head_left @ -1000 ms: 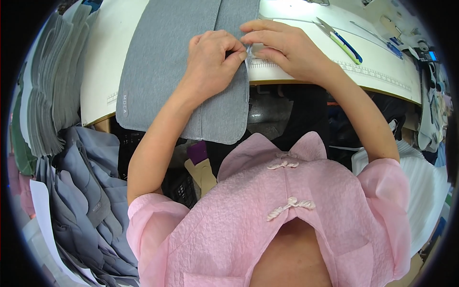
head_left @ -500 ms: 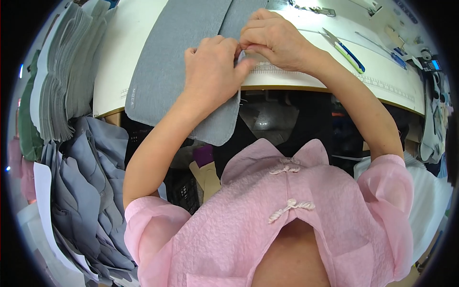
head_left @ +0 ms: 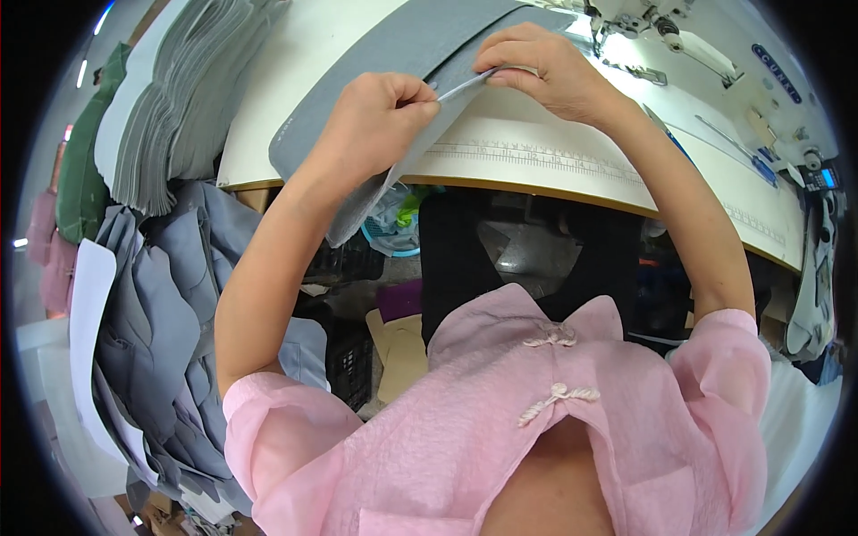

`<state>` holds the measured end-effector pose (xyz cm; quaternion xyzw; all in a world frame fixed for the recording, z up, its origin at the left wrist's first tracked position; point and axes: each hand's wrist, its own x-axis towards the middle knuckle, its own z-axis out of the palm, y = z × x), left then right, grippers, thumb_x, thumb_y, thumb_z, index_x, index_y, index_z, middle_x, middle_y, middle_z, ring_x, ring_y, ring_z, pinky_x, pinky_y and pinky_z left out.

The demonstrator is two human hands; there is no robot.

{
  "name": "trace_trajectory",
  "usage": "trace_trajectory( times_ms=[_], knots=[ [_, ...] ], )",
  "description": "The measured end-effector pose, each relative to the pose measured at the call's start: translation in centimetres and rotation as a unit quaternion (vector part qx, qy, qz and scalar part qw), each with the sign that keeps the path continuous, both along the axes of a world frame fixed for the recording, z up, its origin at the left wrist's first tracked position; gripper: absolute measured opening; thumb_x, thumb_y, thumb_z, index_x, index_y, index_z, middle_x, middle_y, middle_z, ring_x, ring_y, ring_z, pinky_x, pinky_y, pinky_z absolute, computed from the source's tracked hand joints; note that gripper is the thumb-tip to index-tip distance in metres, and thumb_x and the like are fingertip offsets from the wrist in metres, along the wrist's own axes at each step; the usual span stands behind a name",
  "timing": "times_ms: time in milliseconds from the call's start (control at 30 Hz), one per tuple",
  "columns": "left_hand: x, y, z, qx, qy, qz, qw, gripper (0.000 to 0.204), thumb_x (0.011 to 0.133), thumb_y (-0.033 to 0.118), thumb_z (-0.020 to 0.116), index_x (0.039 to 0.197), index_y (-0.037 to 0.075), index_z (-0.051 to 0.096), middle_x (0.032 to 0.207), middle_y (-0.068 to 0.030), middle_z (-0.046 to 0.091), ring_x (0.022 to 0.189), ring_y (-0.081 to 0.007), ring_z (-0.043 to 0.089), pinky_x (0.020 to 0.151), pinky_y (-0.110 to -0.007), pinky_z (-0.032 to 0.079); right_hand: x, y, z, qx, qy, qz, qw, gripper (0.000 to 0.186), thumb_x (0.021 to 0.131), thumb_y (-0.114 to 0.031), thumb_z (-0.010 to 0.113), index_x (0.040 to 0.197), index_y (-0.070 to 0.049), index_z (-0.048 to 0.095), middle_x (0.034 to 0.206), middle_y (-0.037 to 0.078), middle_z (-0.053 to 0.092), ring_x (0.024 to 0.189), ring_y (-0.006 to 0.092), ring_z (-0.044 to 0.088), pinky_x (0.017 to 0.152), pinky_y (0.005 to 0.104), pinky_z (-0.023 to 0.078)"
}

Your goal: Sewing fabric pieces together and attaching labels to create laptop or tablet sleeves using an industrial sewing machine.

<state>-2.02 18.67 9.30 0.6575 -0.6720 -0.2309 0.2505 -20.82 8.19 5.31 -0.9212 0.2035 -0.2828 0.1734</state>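
Note:
A long grey fabric piece (head_left: 357,85) lies over the white tabletop, its near end hanging past the front edge. My left hand (head_left: 380,121) pinches the right edge of the cloth between thumb and fingers. A little farther off, my right hand (head_left: 541,71) grips the same edge, thumb below and fingers above. Between the two hands the edge is lifted off the table, and its paler underside shows. The far end of the cloth reaches toward the sewing machine (head_left: 661,27).
Along the table's front edge (head_left: 536,188) runs a printed ruler scale (head_left: 536,159). A screwdriver (head_left: 760,170) and blue-handled snips (head_left: 675,138) lie at the right. Stacked grey cloth pieces (head_left: 161,116) stand at the left, above draped grey pieces (head_left: 161,339). A black crate (head_left: 349,362) sits below.
My hands have moved apart along the cloth's edge and raised it. The cloth has tilted up, uncovering more of the ruler scale. The whole view has shifted slightly.

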Motion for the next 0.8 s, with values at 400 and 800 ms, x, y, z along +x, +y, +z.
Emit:
trace_trajectory(
  times_ms=[400, 800],
  knots=[
    [0.4, -0.1, 0.0, 0.049, 0.044, -0.02, 0.998, 0.017, 0.081, 0.014, 0.056, 0.084, -0.001, 0.061, 0.07, 0.0016, 0.054, 0.066, -0.0056, 0.046, 0.062, -0.02, 0.038, 1.7, 1.3, 0.2, -0.108, -0.021, 0.059, 0.992, 0.016, 0.075, -0.015, 0.061, 0.088, -0.007, 0.062, 0.09, 0.003, 0.058, 0.087, 0.0208, 0.051, 0.076, 0.0315, 0.043],
    [0.1, 1.7, 0.2, -0.123, -0.061, -0.074, 0.988, 0.032, 0.071, 0.029, 0.064, 0.078, -0.002, 0.059, 0.067, -0.0105, 0.057, 0.064, -0.0181, 0.056, 0.062, -0.029, 0.045, 2.3, 1.1, 0.3, -0.022, -0.03, 0.057, 0.998, 0.012, 0.077, -0.015, 0.059, 0.08, -0.003, 0.059, 0.08, 0.006, 0.058, 0.083, 0.0214, 0.052, 0.073, 0.0324, 0.043]
  ],
)
